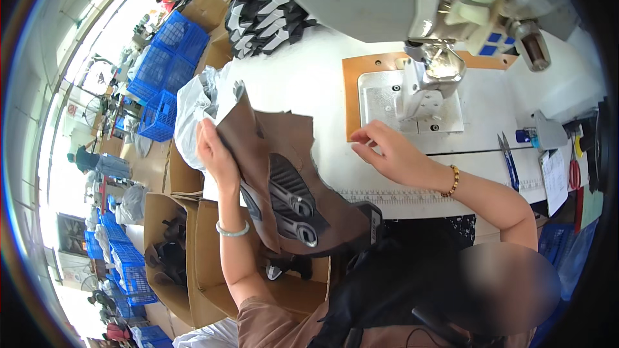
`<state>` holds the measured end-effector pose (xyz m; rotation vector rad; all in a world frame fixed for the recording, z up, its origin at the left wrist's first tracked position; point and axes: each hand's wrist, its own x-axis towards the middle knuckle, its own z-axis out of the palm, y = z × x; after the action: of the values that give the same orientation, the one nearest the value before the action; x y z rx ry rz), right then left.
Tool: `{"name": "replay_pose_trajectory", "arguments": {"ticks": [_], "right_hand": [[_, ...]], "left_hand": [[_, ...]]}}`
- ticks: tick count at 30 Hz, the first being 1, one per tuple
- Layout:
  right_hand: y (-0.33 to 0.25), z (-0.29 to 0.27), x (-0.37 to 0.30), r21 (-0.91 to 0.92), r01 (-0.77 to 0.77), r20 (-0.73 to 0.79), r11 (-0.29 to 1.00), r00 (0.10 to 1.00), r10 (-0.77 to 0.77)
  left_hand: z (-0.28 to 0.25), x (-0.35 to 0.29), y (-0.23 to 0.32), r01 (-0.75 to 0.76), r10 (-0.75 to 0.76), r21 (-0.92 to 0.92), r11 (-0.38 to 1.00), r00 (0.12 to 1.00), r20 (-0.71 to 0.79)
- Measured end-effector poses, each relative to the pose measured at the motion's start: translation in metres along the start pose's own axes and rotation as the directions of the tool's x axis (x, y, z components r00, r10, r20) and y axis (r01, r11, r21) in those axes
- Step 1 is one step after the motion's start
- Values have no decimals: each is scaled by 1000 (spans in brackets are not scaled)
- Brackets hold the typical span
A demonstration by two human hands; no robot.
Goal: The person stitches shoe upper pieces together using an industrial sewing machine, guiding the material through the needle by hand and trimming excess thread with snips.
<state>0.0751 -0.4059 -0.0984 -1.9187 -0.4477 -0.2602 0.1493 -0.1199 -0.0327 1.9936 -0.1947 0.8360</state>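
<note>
A brown shoe upper (293, 138) with black ribbed panels and shiny oval fittings hangs over the table's front edge. My left hand (216, 154) is closed on its left edge, holding it up at a tilt. Apart from it, my right hand (377, 148) hovers over the white table by the sewing machine's metal plate (377, 100); its fingers are loosely bent, thumb and forefinger apart, with nothing between them. Above that plate sits the machine's lit needle head (442, 64), whose needle I cannot make out.
Black-and-white cut pieces (267, 16) are piled at the table's back left. Cardboard boxes (213, 277) stand below on the left, near blue crates (171, 51). Blue-handled scissors (509, 164) lie at the right, and a ruler strip (412, 196) runs along the front edge.
</note>
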Motion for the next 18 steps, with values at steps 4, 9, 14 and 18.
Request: {"name": "replay_pose_trajectory", "arguments": {"ticks": [4, 9, 14, 18], "right_hand": [[-26, -8, 8, 54, -197, 344, 979, 924, 167], [-49, -8, -5, -118, -121, 250, 986, 957, 147], [-59, -29, -27, -157, 28, 6, 987, 1000, -27], [-77, -86, -37, -257, 251, 66, 933, 968, -242]], "left_hand": [[-2, -23, 44, -12, 7, -114, 993, 999, -45], [4, -55, 86, -118, 107, -51, 992, 978, -181], [7, -73, 126, -118, 124, 43, 992, 966, -229], [-37, -33, 130, -421, 400, -87, 903, 896, -192]]}}
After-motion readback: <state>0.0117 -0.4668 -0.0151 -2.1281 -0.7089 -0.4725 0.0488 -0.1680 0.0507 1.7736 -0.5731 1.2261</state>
